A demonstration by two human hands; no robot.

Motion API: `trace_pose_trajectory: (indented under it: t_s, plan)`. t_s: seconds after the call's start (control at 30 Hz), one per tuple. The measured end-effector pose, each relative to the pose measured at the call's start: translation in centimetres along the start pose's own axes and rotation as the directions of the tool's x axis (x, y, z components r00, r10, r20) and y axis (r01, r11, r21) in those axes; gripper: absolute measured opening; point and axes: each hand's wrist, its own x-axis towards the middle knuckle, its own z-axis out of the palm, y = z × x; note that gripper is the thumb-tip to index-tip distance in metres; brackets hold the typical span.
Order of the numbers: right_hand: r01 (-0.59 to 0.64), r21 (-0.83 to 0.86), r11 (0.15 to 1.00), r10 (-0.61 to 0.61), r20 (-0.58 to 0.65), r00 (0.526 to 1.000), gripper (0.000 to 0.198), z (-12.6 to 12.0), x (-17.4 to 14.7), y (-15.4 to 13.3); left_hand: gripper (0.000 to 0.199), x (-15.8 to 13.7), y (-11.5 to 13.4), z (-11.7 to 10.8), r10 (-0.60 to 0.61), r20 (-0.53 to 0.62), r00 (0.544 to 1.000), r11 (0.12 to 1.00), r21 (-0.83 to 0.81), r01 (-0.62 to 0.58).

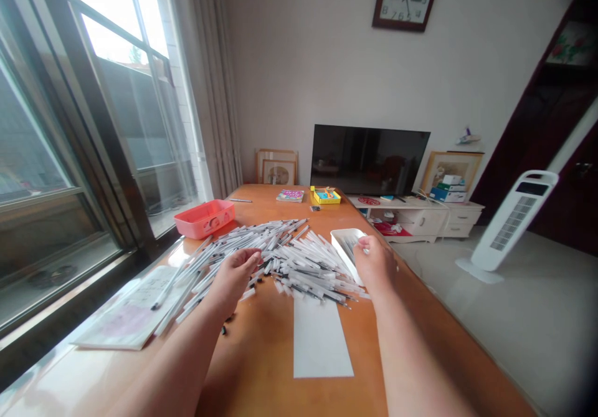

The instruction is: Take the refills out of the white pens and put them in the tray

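Observation:
My left hand [233,277] hovers at the near edge of a pile of pens [261,237], thumb and fingers pinched together; whatever lies between them is hidden or too small to name. At the white plastic box [354,271], my right hand [377,265] has its fingers curled closed over the right rim. Something pale shows at its fingertips, but its kind is unclear. Thin grey sticks lie inside that box. Between my hands spreads a heap of whitish translucent pen tubes [308,262], some with dark parts. Small black pieces [223,330] lie near my left wrist.
A white sheet [322,342] lies in front of the heap on the wooden table [261,367]. To the left are a booklet [124,320] with pens across it and a red basket [205,220]. Farther back sit a yellow box [327,197] and a colourful book [290,196].

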Motion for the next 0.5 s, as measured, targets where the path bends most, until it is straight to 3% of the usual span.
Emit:
trace_pose_trajectory:
  t_s: [0.13,0.27,0.4,0.5]
  plan:
    - [0.140,0.202,0.969,-0.135,-0.038,0.990,0.022,0.3,-1.2,-1.6,0.057,1.1,-1.0,-1.3,0.062,-0.075,0.995,0.997,0.039,-0.059]
    - [0.162,0.348,0.923,-0.209,0.101,0.973,0.021,0.8,-2.7,-3.0,0.044,1.9,-2.6,-1.6,0.136,-0.099,0.986,0.968,0.223,-0.112]
    - [0.182,0.336,0.924,-0.274,0.249,0.929,0.017,1.5,-3.7,-3.5,0.026,1.6,-3.4,-0.6,0.254,0.007,0.967,0.827,0.517,-0.222]
    - [0.165,0.280,0.946,-0.259,0.344,0.902,0.011,1.9,-4.2,-3.4,0.022,0.9,-3.4,0.3,0.345,0.135,0.929,0.732,0.580,-0.356]
